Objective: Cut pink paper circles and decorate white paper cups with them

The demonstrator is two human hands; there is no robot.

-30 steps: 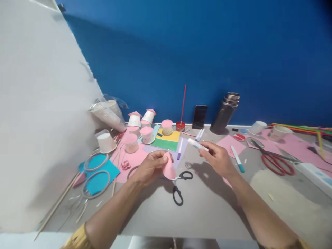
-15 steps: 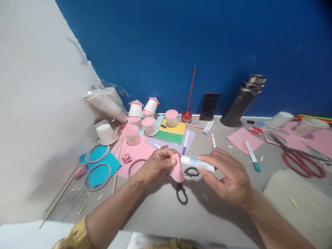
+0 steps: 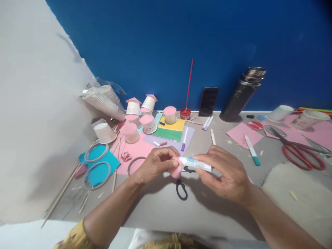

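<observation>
My left hand (image 3: 155, 162) is closed on a small pink paper cone (image 3: 175, 169), held just above the grey table (image 3: 160, 207). My right hand (image 3: 224, 173) grips a white glue stick (image 3: 195, 163) lying sideways, its tip touching the cone. Black-handled scissors (image 3: 181, 188) lie on the table right under both hands. Behind my left hand are paper cups with pink tops (image 3: 131, 133) on a pink sheet (image 3: 135, 152).
A stack of paper cups in plastic (image 3: 102, 100) lies at the left by the white wall. Wire rings rest on blue paper (image 3: 97, 166). A phone (image 3: 208, 101), a dark flask (image 3: 241, 95) and a red stick (image 3: 188, 86) stand at the blue wall. Red scissors (image 3: 301, 154) and markers (image 3: 251, 149) lie right.
My right hand brought the glue stick from the right down to the pink cone. My left hand kept the cone and turned it toward the stick's tip. The view shifted slightly.
</observation>
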